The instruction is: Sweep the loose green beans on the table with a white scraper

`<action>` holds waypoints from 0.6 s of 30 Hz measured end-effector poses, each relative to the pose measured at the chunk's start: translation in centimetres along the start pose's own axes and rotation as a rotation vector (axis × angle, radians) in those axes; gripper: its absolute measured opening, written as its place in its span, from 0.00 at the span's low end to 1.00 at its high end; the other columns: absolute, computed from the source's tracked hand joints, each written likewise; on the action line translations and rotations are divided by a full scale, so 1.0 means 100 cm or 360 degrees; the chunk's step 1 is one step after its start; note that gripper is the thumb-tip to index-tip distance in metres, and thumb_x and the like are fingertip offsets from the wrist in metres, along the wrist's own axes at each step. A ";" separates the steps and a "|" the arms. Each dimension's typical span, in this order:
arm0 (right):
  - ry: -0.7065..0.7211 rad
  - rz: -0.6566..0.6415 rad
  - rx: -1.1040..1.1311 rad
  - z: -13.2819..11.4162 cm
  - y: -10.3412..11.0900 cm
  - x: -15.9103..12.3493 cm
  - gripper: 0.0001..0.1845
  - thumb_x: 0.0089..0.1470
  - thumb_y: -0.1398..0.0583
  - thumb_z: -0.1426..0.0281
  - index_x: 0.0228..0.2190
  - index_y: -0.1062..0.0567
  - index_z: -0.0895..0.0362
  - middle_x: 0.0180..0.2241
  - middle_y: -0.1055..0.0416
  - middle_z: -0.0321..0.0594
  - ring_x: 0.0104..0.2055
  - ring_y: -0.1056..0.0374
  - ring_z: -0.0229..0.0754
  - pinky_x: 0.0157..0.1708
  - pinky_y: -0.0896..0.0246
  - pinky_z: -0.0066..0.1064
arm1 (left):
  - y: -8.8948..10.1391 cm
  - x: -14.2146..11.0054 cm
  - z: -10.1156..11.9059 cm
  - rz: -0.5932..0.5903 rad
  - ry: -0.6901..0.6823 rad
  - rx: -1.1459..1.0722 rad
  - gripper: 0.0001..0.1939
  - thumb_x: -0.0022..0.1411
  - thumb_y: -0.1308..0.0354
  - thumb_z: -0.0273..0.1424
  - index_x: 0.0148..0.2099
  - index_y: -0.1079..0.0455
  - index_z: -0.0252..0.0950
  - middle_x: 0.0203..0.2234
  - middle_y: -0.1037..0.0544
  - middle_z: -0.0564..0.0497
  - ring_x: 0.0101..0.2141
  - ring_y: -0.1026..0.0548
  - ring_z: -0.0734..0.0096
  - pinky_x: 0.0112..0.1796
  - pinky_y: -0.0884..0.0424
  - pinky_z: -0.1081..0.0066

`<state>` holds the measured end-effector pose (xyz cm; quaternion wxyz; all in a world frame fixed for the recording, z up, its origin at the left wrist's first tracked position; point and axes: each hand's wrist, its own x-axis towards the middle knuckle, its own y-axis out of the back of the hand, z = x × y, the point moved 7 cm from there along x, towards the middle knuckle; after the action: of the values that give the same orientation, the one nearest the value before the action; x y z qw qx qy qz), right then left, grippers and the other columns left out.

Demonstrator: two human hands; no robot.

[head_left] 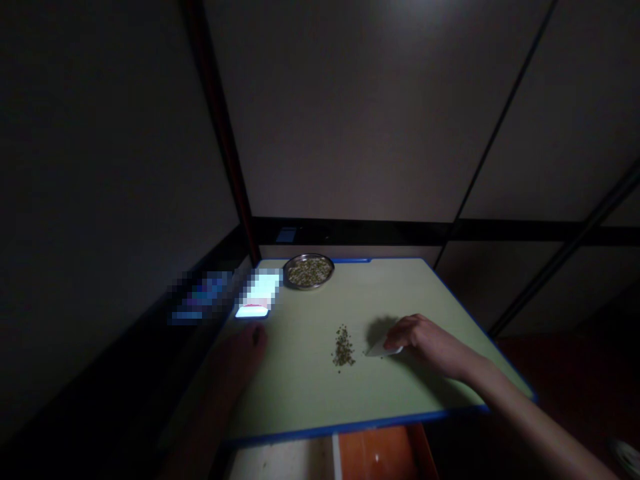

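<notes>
My right hand (419, 337) pinches a thin, flat white piece, card-like or scraper-like (384, 349), tilted with its lower edge close to the table. Left of that edge lies a small loose pile of brownish-green seeds or grains (343, 350), with a few stray ones near the white piece. My left hand (250, 347) rests at the table's left side, in dim light, fingers curled in with nothing visible in them. A round metal plate (309, 287) at the back holds many pale and green bits spread across it.
A lit phone (260, 293), its screen blurred out, lies or leans at the table's left edge. The pale green table (300, 393) has a blue rim. Below its front edge is an orange compartment (377, 457). Dark panelled walls (340, 133) stand behind and left.
</notes>
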<state>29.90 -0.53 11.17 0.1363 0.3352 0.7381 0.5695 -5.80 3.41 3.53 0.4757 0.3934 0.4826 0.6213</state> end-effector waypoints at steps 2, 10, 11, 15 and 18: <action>-0.0011 -0.0009 -0.0005 0.001 0.000 -0.002 0.15 0.63 0.45 0.73 0.39 0.19 0.50 0.39 0.21 0.38 0.45 0.28 0.41 0.48 0.39 0.37 | 0.000 0.001 0.000 0.0013 -0.0017 -0.0022 0.20 0.67 0.60 0.38 0.45 0.27 0.38 0.38 0.19 0.44 0.38 0.22 0.59 0.34 0.35 0.68; 0.0010 0.0056 -0.0042 0.004 -0.004 0.002 0.14 0.62 0.44 0.74 0.41 0.19 0.50 0.40 0.21 0.39 0.47 0.28 0.42 0.50 0.40 0.38 | 0.001 0.000 0.001 0.0041 -0.0042 0.0018 0.21 0.68 0.60 0.39 0.47 0.26 0.39 0.37 0.18 0.44 0.37 0.22 0.60 0.33 0.36 0.69; 0.0011 0.0056 -0.0053 0.003 -0.004 0.004 0.14 0.62 0.44 0.74 0.41 0.19 0.50 0.41 0.21 0.39 0.47 0.29 0.42 0.50 0.40 0.38 | 0.000 0.000 0.001 0.0041 -0.0044 0.0026 0.21 0.68 0.60 0.39 0.46 0.26 0.39 0.36 0.18 0.45 0.36 0.22 0.60 0.32 0.36 0.69; -0.0026 0.0026 -0.0115 0.004 -0.004 0.004 0.14 0.63 0.45 0.72 0.39 0.19 0.49 0.43 0.21 0.38 0.48 0.29 0.43 0.51 0.42 0.39 | -0.005 0.002 -0.003 0.0023 -0.0025 0.0002 0.20 0.67 0.60 0.39 0.45 0.27 0.39 0.35 0.19 0.46 0.35 0.22 0.61 0.31 0.36 0.69; -0.0043 -0.0019 -0.0149 0.006 -0.001 -0.001 0.14 0.63 0.44 0.73 0.38 0.18 0.49 0.42 0.21 0.37 0.47 0.29 0.42 0.50 0.43 0.38 | -0.007 0.004 -0.005 0.0033 -0.0036 -0.0004 0.21 0.67 0.60 0.39 0.46 0.27 0.39 0.35 0.19 0.45 0.35 0.22 0.60 0.32 0.36 0.69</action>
<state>30.28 -0.18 10.89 0.1652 0.3317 0.7106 0.5981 -6.18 3.75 2.75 0.4752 0.4048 0.4722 0.6224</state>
